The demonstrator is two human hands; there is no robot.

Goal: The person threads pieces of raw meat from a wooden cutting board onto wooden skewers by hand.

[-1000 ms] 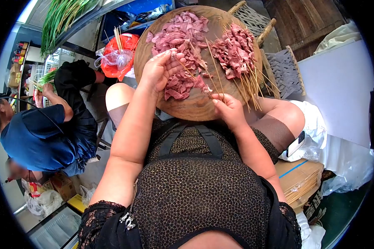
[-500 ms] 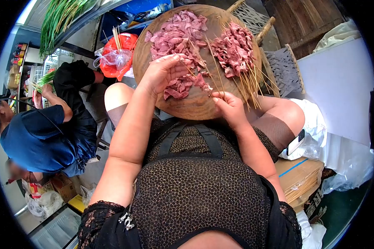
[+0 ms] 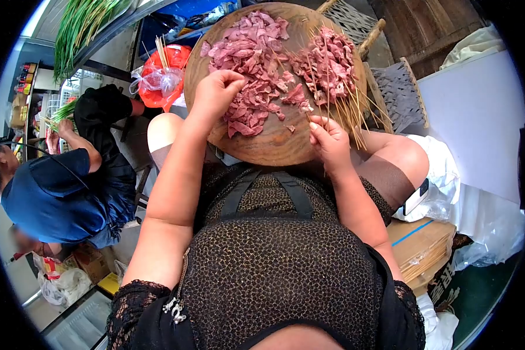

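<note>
A round wooden board (image 3: 274,153) lies before me with a heap of sliced meat (image 3: 248,52) on its left half. Loaded skewers (image 3: 331,64) are piled at its right, their bare sticks pointing toward me. My left hand (image 3: 217,93) is over the board's left edge, fingers pinched together; what they hold, if anything, is too small to tell. My right hand (image 3: 329,140) is closed on thin skewers at the near right edge. Meat pieces (image 3: 297,96) on a skewer extend up and left from its fingertips.
A red bag with sticks (image 3: 157,79) stands left of the board. A co-worker in dark blue (image 3: 58,181) sits at the left, holding green stalks. Woven stools (image 3: 398,96) stand at the right. A cardboard stack (image 3: 420,248) and a phone (image 3: 415,197) lie right of my lap.
My left hand has come away from the skewered meat, moving slightly left, and its fingers have closed. My right hand has shifted right with the skewers, toward the pile of loaded ones.
</note>
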